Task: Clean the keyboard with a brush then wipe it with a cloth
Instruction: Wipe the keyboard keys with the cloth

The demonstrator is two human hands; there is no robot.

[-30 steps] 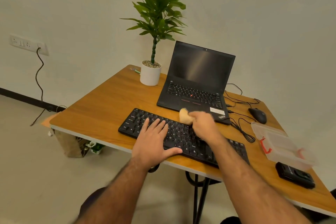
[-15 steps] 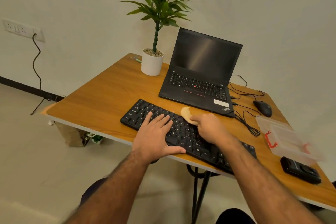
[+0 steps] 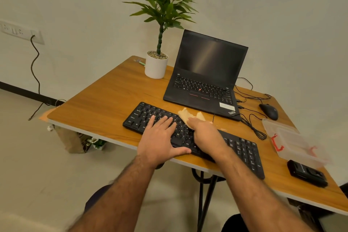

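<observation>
Keyboard (image 3: 243, 149) lies along the surface's (image 3: 105, 103) near edge; left hand (image 3: 160, 139) rests flat, fingers straight, likely steadying it, while right hand (image 3: 205, 135) presses the cloth (image 3: 185, 116) onto the keys, its grip hidden

Left hand (image 3: 162, 138) lies flat, fingers spread; right hand (image 3: 206, 135) presses palm down.

"ThinkPad" stands on the laptop (image 3: 204, 88) palm rest (keyboard (image 3: 243, 150) key legends too small to read)
</observation>
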